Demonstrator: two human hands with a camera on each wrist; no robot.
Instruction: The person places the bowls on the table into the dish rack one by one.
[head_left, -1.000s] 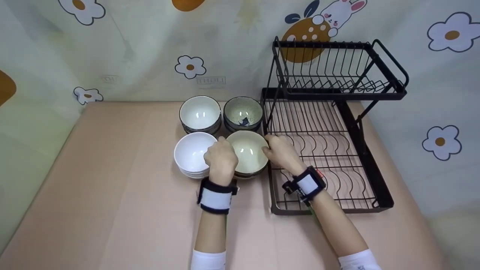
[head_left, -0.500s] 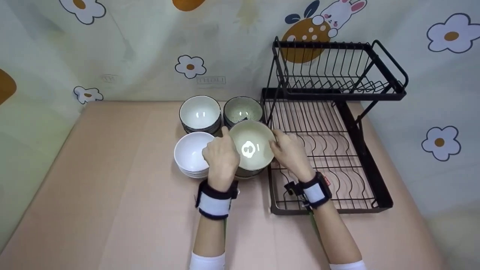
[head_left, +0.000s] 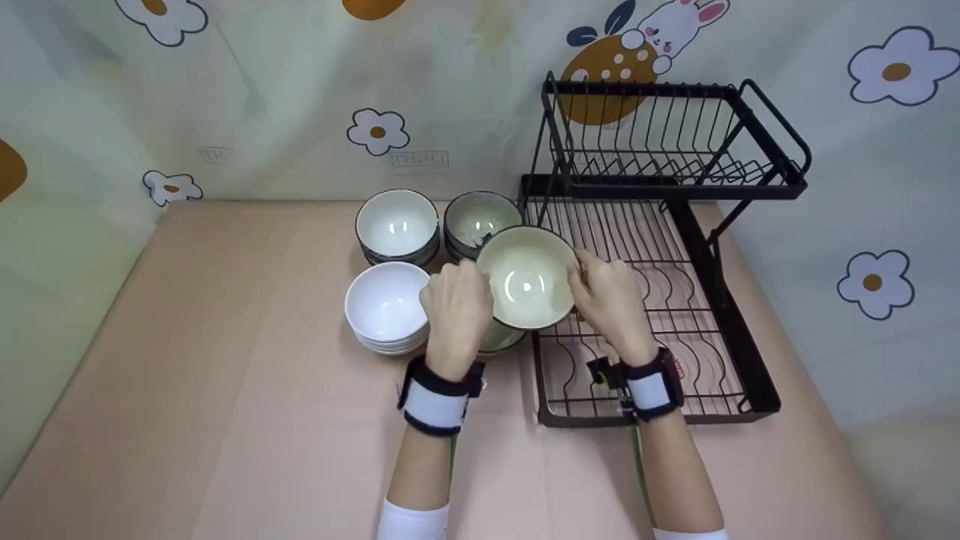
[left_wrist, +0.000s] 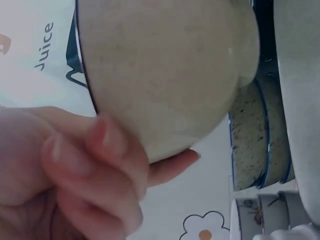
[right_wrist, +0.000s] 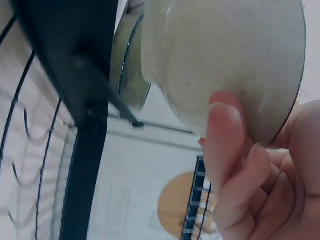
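Note:
A cream bowl with a dark rim (head_left: 527, 277) is held in the air between both hands, tilted a little toward the head camera. My left hand (head_left: 459, 311) grips its left edge, fingers curled beneath the rim in the left wrist view. On the opposite edge my right hand (head_left: 611, 304) pinches the rim, with fingertips (right_wrist: 225, 120) against the outer wall. Partly hidden under the raised bowl is another greenish bowl (head_left: 501, 337). Left of my left hand stands a stack of white bowls (head_left: 387, 304).
A black two-tier dish rack (head_left: 660, 416) stands at the right, its lower tier beside the bowls. Behind are a stack of dark-rimmed white bowls (head_left: 397, 223) and a stack of speckled green bowls (head_left: 480, 214). A patterned cloth (head_left: 285, 97) hangs at the back.
The cream bowl has risen off its stack and moved right, toward the rack, with both hands on it. The greenish bowl beneath has come partly into view.

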